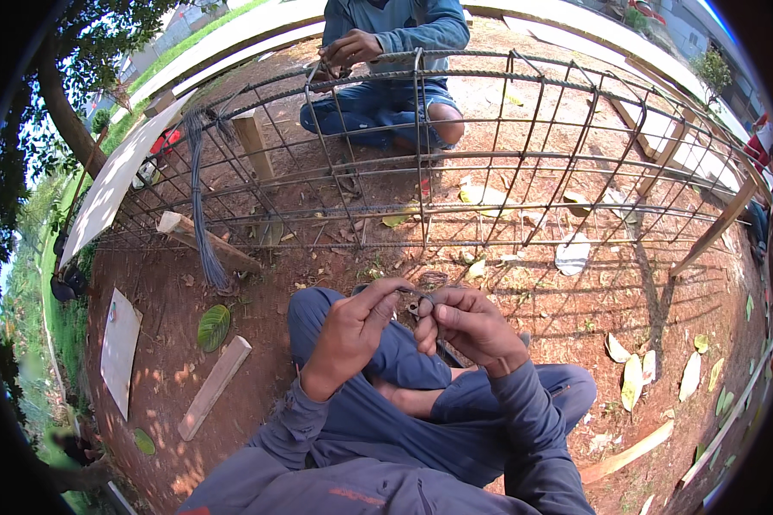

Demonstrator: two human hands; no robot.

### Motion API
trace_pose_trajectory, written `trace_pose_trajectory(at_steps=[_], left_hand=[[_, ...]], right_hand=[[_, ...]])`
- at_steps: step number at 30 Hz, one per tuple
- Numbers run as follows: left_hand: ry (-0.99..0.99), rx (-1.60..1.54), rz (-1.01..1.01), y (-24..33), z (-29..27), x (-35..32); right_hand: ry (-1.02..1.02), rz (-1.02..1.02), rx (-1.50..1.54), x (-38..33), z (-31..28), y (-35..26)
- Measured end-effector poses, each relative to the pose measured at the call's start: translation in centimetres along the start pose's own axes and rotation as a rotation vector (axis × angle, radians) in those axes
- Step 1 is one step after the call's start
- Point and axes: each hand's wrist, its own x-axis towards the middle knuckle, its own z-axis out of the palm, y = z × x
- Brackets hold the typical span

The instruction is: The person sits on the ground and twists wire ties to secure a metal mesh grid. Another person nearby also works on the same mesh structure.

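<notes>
My left hand (349,337) is raised above my crossed legs, thumb and forefinger pinched on one end of a short dark wire (408,293). Close beside it, my right hand (475,329) has its fingers curled at the wire's other end. A small metal piece shows by the right fingertips, too small to name; a dark strip below that hand may belong to it. Beyond my knees stands a long cage of steel rebar (421,154). Draped over its left part is a bundle of thin tie wire (200,202).
Wooden stakes (253,146) prop the cage. Across it sits a co-worker (395,77), hands at the top bar. A wood offcut (215,388) and a pale board (120,352) lie left; leaves (632,382) and a wooden strip (631,452) lie right.
</notes>
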Motion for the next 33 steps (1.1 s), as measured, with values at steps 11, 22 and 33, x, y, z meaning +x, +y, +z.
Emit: trace_pose_trajectory(at_steps=[11, 22, 33], left_hand=[[0.025, 0.073, -0.013, -0.6, 4.2, -0.7], [-0.215, 0.221, -0.041, 0.2, 4.2, -0.2], [-0.043, -0.203, -0.047, 1.3, 5.2, 3.1]], right_hand=[[0.333, -0.426, 0.246, -0.3, -0.5, -2.8], [0.395, -0.413, 0.162, -0.9, -1.1, -3.5], [0.335, -0.347, 0.092, -1.0, -0.9, -2.8]])
